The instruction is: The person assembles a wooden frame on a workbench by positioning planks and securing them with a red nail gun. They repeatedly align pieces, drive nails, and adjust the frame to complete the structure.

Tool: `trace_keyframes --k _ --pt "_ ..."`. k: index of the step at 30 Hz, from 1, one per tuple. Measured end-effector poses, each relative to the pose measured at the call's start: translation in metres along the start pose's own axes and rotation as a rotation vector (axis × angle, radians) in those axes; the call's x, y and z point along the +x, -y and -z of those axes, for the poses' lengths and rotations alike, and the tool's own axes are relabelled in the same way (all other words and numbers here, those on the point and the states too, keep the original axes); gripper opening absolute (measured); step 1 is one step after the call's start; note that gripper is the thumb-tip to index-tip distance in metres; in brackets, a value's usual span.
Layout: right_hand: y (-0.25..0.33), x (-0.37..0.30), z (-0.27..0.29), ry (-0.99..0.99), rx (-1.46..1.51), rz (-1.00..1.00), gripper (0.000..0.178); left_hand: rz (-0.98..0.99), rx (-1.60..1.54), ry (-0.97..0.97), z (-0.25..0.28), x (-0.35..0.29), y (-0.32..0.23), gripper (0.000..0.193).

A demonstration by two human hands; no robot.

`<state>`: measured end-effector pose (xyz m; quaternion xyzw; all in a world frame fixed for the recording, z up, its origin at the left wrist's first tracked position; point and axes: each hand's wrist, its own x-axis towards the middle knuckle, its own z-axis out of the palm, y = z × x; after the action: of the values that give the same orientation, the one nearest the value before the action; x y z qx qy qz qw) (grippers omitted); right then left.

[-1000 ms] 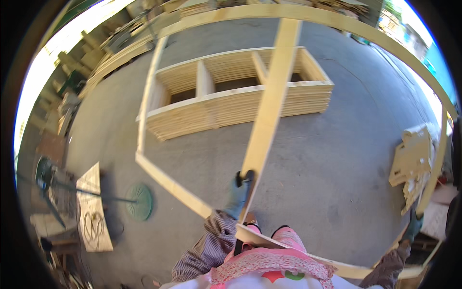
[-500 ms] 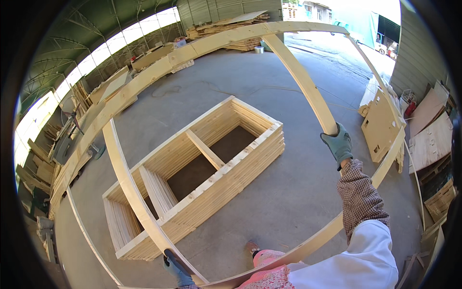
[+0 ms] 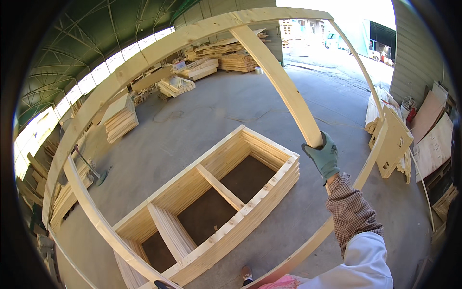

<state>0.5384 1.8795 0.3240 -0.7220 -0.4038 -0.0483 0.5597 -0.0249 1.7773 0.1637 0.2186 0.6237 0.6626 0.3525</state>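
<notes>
I hold up a large, light wooden frame (image 3: 276, 79) with long side rails and crosspieces. My right hand (image 3: 323, 156), in a grey-green glove, is closed round the near end of its right crosspiece. Only a dark gloved bit of my left hand (image 3: 162, 284) shows at the lower edge, against the left crosspiece (image 3: 98, 209); the rest is out of the picture. Below the held frame, a neat stack of similar wooden frames (image 3: 240, 216) lies on the floor, its openings lined up.
The grey concrete floor (image 3: 192, 120) surrounds the stack. Piles of boards (image 3: 236, 60) stand at the back, with another board stack (image 3: 120, 118) at far left. Wooden panels (image 3: 392, 142) lean at the right. One of my shoes (image 3: 246, 273) is near the stack's front side.
The held frame has shifted left and up in the picture, while the stack appears lower and further right. My left hand has mostly slipped out past the lower edge.
</notes>
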Motion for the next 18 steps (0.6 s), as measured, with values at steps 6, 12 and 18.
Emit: trace_keyframes --k 6,12,18 --pt "0.04 -0.011 0.004 -0.004 0.155 0.142 0.053 -0.285 0.141 0.182 -0.061 0.079 -0.008 0.053" --pt "0.053 -0.064 0.06 -0.124 0.141 0.141 0.041 -0.181 0.009 0.446 -0.137 0.102 -0.017 0.052" --pt "0.019 -0.174 0.172 -0.333 0.016 -0.041 0.039 -0.124 -0.022 0.726 -0.187 0.053 -0.008 0.05"
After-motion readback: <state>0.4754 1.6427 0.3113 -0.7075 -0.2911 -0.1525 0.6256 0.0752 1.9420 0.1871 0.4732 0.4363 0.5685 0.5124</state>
